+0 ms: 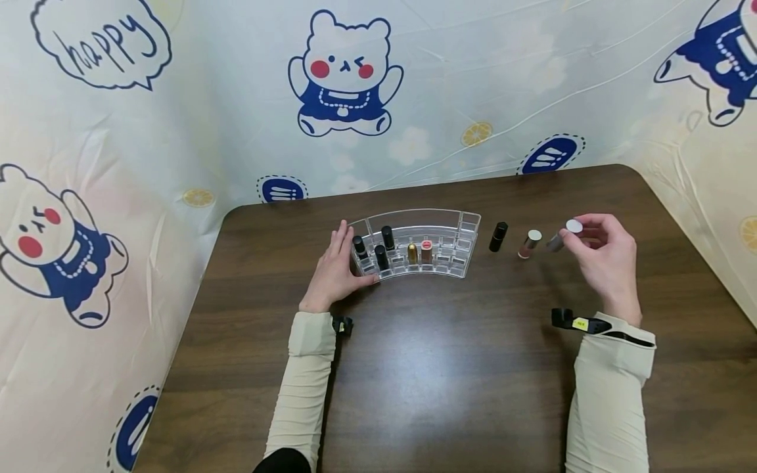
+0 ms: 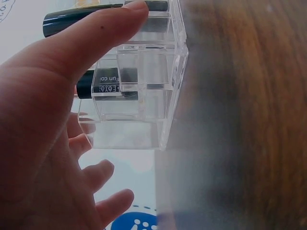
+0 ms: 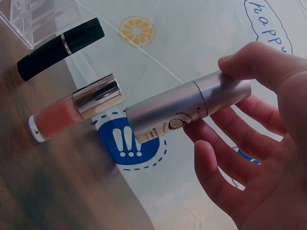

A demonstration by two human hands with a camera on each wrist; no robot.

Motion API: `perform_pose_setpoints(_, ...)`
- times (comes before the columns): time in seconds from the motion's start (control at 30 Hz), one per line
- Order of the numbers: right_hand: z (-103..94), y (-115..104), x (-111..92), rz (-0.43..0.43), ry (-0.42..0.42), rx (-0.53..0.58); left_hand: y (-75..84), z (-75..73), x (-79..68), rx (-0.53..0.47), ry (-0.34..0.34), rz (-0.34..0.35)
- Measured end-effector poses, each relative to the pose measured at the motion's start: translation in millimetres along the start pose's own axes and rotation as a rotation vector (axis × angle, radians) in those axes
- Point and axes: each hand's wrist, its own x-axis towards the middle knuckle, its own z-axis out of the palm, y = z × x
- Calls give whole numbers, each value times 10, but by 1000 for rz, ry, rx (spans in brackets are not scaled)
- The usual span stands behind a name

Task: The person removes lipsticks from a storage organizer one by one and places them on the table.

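My right hand (image 1: 609, 259) pinches the cap end of a silver lipstick tube (image 3: 168, 112) between thumb and fingers, the tube tilted beside the other cosmetics. To its left a lip gloss (image 3: 57, 117) with a pinkish body and shiny silver cap stands upright. Beyond that stands a black lipstick (image 1: 498, 236) with a thin metallic band. My left hand (image 1: 334, 272) rests against the left end of a clear tiered organizer (image 1: 434, 268), fingers extended along its side and thumb at the front corner. Several black tubes (image 1: 382, 257), a gold one (image 1: 412, 253) and a red-topped one (image 1: 426, 252) sit in its compartments.
A dark wooden table (image 1: 414, 394) carries everything, its back edge running behind the organizer. A pale printed cloth (image 1: 449, 66) with cartoon bears hangs at the back and sides.
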Motion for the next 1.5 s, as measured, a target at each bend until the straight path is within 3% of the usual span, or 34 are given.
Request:
perform_pose_setpoints(0.7,-39,130,10,52,12,-67,2,-12,0,-2,-7,0)
perform_pose_setpoints(1.5,41,343,39,43,-46,-143,0,-3,3,-1,-11,7)
